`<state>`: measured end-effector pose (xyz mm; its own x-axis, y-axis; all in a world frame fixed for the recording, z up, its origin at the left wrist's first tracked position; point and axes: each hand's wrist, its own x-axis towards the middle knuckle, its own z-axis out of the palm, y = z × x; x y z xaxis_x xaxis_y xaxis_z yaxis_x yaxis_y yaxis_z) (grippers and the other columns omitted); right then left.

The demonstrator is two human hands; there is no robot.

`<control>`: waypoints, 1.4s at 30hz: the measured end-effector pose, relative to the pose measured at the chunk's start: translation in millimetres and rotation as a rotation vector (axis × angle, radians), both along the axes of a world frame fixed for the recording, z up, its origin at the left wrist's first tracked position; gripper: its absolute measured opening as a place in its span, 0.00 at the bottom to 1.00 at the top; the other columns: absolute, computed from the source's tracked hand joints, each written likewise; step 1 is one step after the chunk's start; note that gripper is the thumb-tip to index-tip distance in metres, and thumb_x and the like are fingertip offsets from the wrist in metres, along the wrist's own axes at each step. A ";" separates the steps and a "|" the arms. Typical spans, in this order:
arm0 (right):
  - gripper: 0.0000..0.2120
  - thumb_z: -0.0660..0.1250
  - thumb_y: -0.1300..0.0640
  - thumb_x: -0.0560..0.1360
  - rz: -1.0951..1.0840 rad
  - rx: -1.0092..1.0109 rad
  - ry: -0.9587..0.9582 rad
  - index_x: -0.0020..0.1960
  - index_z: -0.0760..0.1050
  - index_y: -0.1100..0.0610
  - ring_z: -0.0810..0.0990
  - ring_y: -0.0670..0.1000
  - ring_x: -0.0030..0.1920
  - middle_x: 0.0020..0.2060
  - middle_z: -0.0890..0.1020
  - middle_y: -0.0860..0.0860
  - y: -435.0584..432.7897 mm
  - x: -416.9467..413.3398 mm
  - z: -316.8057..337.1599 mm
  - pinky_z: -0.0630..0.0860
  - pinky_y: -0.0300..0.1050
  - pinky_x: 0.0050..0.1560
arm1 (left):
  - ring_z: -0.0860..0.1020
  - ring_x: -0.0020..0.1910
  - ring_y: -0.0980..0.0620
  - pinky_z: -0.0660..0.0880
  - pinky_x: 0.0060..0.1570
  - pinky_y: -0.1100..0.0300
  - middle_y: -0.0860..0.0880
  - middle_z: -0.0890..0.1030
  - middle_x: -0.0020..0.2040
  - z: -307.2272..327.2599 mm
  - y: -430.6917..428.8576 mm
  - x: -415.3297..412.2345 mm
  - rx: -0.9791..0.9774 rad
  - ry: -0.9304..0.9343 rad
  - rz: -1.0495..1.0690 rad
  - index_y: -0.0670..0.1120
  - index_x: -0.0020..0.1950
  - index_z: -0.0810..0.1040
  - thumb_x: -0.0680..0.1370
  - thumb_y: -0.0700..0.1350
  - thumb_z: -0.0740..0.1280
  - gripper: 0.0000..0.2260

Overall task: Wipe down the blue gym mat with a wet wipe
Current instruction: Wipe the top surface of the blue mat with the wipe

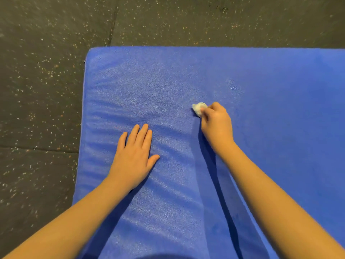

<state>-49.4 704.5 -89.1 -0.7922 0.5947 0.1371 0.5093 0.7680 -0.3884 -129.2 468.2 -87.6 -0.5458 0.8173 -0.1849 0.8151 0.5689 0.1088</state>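
Rippled blue foam mat (280, 128) bears flat left hand (133, 159); right hand (216, 124) pinches crumpled wipe (198, 108)

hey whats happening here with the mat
A person is wiping a blue gym mat that lies on a dark speckled floor. The right hand pinches a balled-up white wet wipe and presses it to the mat near the middle. The left hand rests flat on the mat, fingers straight, bracing it. The surface around the left hand looks rippled.
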 end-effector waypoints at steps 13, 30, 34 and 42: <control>0.08 0.63 0.61 0.77 -0.154 -0.195 -0.008 0.53 0.77 0.63 0.77 0.61 0.47 0.47 0.79 0.60 -36.7 35.8 2.5 0.74 0.55 0.45 | 0.73 0.65 0.39 0.71 0.58 0.37 0.39 0.75 0.66 8.4 -9.6 14.4 -0.049 -0.028 0.001 0.36 0.64 0.76 0.74 0.57 0.53 0.30; 0.08 0.66 0.61 0.75 0.531 -0.195 -0.249 0.39 0.77 0.65 0.72 0.61 0.33 0.37 0.72 0.59 -78.6 78.8 21.3 0.65 0.48 0.29 | 0.72 0.68 0.38 0.70 0.59 0.36 0.40 0.72 0.69 15.0 -48.5 52.6 -0.085 -0.083 0.030 0.38 0.68 0.74 0.77 0.58 0.51 0.31; 0.14 0.66 0.59 0.76 -0.001 -0.167 -0.099 0.34 0.73 0.65 0.65 0.56 0.30 0.33 0.65 0.55 -52.9 78.0 11.7 0.62 0.48 0.28 | 0.74 0.65 0.36 0.70 0.58 0.34 0.39 0.75 0.67 25.8 -47.3 68.6 -0.077 -0.097 0.059 0.37 0.65 0.76 0.76 0.57 0.52 0.30; 0.13 0.64 0.56 0.78 0.531 -0.181 -0.269 0.39 0.77 0.64 0.70 0.58 0.37 0.37 0.68 0.53 -86.0 109.0 33.9 0.60 0.46 0.32 | 0.69 0.69 0.37 0.67 0.63 0.38 0.39 0.71 0.71 26.5 -69.1 91.7 -0.068 -0.139 0.101 0.38 0.69 0.72 0.76 0.59 0.48 0.33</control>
<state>59.7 618.6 -55.2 -0.9790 0.1051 -0.1747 0.1740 0.8771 -0.4477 -37.5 399.0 -61.0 -0.5894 0.7428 -0.3175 0.7335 0.6568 0.1749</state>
